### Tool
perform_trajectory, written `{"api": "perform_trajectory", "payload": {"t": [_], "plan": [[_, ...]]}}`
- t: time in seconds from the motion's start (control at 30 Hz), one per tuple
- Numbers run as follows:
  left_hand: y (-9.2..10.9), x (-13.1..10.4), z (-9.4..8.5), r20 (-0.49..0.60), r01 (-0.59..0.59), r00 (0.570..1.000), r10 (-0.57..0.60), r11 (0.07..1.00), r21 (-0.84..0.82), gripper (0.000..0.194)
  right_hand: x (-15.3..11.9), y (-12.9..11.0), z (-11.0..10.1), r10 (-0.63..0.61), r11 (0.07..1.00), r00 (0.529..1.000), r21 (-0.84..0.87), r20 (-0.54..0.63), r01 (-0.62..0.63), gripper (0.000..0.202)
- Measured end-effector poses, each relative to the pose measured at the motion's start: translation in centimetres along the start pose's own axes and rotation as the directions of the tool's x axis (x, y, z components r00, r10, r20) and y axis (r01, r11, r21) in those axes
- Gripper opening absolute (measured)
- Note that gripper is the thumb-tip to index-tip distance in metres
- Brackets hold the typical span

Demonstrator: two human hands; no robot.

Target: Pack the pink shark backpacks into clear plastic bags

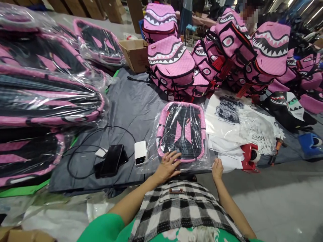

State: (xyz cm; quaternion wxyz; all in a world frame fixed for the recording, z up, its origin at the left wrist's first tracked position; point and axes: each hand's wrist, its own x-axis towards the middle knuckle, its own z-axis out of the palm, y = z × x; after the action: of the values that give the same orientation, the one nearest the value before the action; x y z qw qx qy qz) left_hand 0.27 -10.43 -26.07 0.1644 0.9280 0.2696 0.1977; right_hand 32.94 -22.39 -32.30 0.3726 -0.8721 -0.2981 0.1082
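Observation:
A pink and black backpack (pixel 188 129) lies back panel up on the grey cloth, inside a clear plastic bag (pixel 148 164) wider than the pack. My left hand (pixel 168 167) rests on the bag at the pack's lower left edge, its fingers spread. At the lower right corner of the plastic, my right hand (pixel 217 169) is closed in a pinch on the bag's edge. To the right of the pack are a pile of clear bags (pixel 219 107) and white paper sheets (pixel 224 149). A red tape dispenser (pixel 251 158) stands beside the sheets.
Bagged backpacks (pixel 50 104) are stacked at left. Unbagged pink backpacks (pixel 171 64) crowd the far side. A white power bank (pixel 140 153), black phone (pixel 112 160) and looped cable (pixel 73 161) lie left of my hands. A blue tape dispenser (pixel 310 144) sits far right.

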Motion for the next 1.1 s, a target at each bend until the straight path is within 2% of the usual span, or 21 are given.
{"api": "perform_trajectory", "payload": {"t": [0.07,0.2,0.37,0.43,0.5,0.6,0.77,0.93,1.1], "plan": [[0.8,1.0,0.5,0.053,-0.056,0.997,0.057,0.998,-0.01,0.025,0.0,0.1,0.1,0.004,1.0,1.0,0.0,0.003,-0.004,0.058],[0.2,1.6,0.9,0.051,0.003,0.999,0.003,0.993,-0.119,0.005,-0.2,0.3,0.3,0.017,1.0,1.0,0.014,-0.004,-0.017,0.056],[-1.3,4.0,-0.1,0.051,0.013,0.999,-0.004,0.986,-0.168,0.022,-0.2,0.0,0.4,0.038,0.998,0.998,0.046,-0.039,-0.037,0.053],[-1.4,4.6,-0.7,0.069,-0.017,0.997,0.028,0.986,-0.164,0.02,0.0,-0.3,0.5,0.043,0.998,0.998,0.058,-0.048,-0.04,0.054],[-0.9,4.4,-1.1,0.105,-0.065,0.991,0.081,0.988,-0.141,0.018,0.2,-0.6,0.6,0.043,0.997,0.998,0.067,-0.054,-0.039,0.054],[0.0,3.0,-0.9,0.166,-0.102,0.98,0.108,0.994,-0.045,0.038,0.3,-0.6,0.6,0.043,0.997,0.997,0.073,-0.062,-0.039,0.055],[0.3,1.9,0.5,0.165,-0.03,0.986,0.025,0.999,0.028,0.011,0.3,-0.4,0.5,0.052,0.996,0.998,0.072,-0.045,-0.049,0.056],[-0.2,1.8,0.6,0.164,-0.054,0.985,0.052,0.999,0.008,0.022,0.5,-0.5,0.5,0.063,0.996,0.997,0.061,-0.036,-0.061,0.055],[-0.1,1.9,1.1,0.143,-0.067,0.988,0.066,0.998,0.0,0.001,0.5,-0.3,0.6,0.068,0.996,0.997,0.052,-0.045,-0.066,0.054]]}}
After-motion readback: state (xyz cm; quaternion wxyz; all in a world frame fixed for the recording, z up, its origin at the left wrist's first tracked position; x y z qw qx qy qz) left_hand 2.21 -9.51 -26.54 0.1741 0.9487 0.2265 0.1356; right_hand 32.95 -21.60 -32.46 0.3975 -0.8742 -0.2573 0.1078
